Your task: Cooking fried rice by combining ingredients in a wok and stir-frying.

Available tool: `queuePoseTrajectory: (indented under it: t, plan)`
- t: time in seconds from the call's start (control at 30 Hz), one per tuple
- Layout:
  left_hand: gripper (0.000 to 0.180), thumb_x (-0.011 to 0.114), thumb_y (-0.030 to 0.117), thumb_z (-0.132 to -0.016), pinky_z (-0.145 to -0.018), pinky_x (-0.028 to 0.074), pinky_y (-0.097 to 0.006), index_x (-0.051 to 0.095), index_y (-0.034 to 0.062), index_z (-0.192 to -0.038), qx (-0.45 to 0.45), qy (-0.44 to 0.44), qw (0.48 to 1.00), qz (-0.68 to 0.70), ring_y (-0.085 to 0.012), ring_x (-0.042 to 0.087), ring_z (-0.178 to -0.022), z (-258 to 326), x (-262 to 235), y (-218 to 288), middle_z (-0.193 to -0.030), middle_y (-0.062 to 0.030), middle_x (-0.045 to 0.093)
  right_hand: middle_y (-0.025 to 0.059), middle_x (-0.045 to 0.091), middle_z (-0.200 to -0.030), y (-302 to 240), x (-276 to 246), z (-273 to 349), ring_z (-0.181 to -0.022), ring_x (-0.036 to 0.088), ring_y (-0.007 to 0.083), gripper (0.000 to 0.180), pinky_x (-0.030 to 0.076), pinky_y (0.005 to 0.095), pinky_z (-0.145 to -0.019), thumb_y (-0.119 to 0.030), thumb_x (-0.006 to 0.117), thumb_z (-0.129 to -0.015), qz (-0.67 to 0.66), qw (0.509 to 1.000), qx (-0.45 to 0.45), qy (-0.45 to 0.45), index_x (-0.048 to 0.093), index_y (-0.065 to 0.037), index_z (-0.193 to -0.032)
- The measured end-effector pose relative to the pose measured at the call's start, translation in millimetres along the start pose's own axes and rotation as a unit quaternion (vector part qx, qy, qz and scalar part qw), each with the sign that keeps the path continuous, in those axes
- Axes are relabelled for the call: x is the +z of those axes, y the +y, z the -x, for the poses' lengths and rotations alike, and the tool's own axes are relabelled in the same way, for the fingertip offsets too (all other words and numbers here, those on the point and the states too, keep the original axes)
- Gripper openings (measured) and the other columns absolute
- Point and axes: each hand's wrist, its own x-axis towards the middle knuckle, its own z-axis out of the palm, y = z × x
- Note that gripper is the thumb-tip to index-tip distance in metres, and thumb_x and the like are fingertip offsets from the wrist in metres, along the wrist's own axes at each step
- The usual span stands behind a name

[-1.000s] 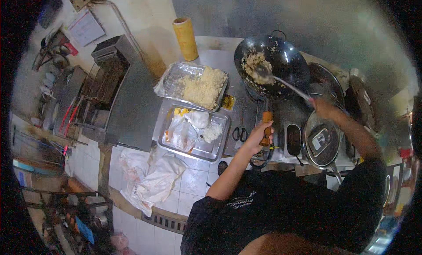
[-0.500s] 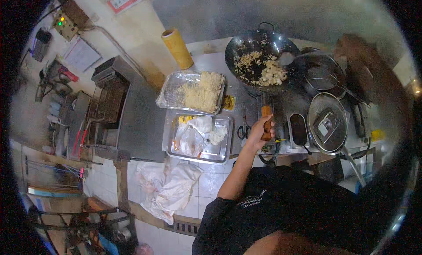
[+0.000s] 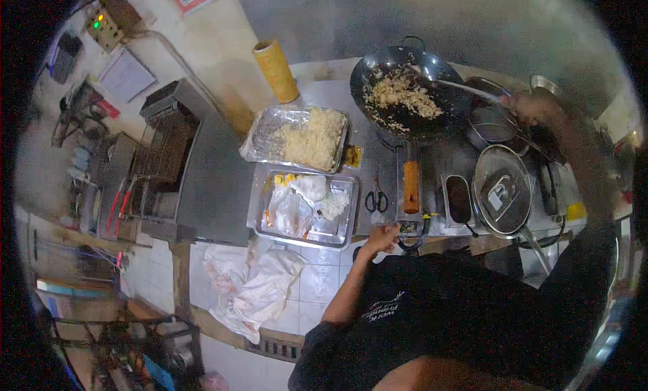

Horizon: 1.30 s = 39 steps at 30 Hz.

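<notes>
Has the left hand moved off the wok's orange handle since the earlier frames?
Yes. The left hand has dropped toward the person, now at the counter's front edge below the scissors, clear of the orange handle.

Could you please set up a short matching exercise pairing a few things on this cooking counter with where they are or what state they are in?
Things:
1. wok
2. scissors
3. yellow roll
4. round lid

States:
A. upright against the wall
B. holding fried rice
C. flat beside the foil tray
D. covering a pot, right of the wok handle

Pairs: 1-B, 2-C, 3-A, 4-D
</notes>
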Motion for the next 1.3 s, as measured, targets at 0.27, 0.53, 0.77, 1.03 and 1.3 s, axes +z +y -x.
queuePoseTrajectory:
  t: [0.27,0.53,0.77,1.03,1.3]
  plan:
    - [0.036,0.063,0.036,-0.074,-0.047,0.045,-0.024,0.059,0.0023,-0.063,0.154,0.014,0.988,0.021,-0.0099,0.055,-0.047,-37.5,18.7,-36.8,-0.055,-0.0055,0.059,0.0223,0.058,-0.076,-48.1,100.9,0.5,-0.071,0.056,0.0366,0.046,0.045,0.0439,-0.070,-0.038,0.036,-0.087,0.190,0.951,-0.172,0.174,0.060,0.000,-0.079]
    - [0.043,0.064,0.045,-0.066,-0.053,0.047,-0.034,0.059,0.0035,-0.054,0.165,0.204,0.953,-0.150,-0.0222,0.059,-0.052,-28.0,25.7,-57.8,-0.055,-0.0092,0.059,0.0226,0.058,-0.080,-109.2,14.6,122.1,-0.079,0.057,0.0361,0.055,0.043,0.0430,-0.072,-0.048,0.035,-0.085,0.299,0.922,-0.173,0.173,0.058,0.002,-0.082]
    - [0.042,0.059,0.047,-0.067,-0.058,0.046,-0.038,0.061,0.0057,-0.059,0.252,0.143,0.930,-0.227,-0.0286,0.058,-0.058,-41.3,21.2,-40.9,-0.059,-0.0131,0.059,0.0237,0.057,-0.084,-29.9,45.6,43.8,-0.081,0.055,0.0391,0.051,0.042,0.0440,-0.072,-0.046,0.035,-0.086,0.235,0.959,-0.092,0.126,0.053,0.001,-0.095]
    - [0.018,0.058,0.024,-0.074,-0.054,0.044,-0.035,0.060,0.0083,-0.083,0.197,0.518,0.832,-0.027,-0.0272,0.056,-0.059,71.8,-96.1,-42.3,-0.066,-0.0097,0.057,0.0225,0.052,-0.105,-51.2,121.7,61.3,-0.094,0.052,0.0357,0.040,0.040,0.0414,-0.082,-0.031,0.047,-0.085,0.273,0.853,-0.235,0.377,0.049,0.000,-0.110]
    - [0.052,0.066,0.029,-0.064,-0.073,0.039,-0.042,0.050,0.0034,-0.107,0.002,0.600,0.696,-0.394,-0.0349,0.050,-0.083,60.5,-192.5,-76.5,-0.093,-0.0166,0.054,0.0069,0.054,-0.067,-141.4,352.6,81.4,-0.060,0.050,0.0206,0.010,0.041,0.0301,-0.059,-0.007,0.063,-0.063,-0.154,0.763,-0.483,0.400,0.054,-0.009,-0.066]
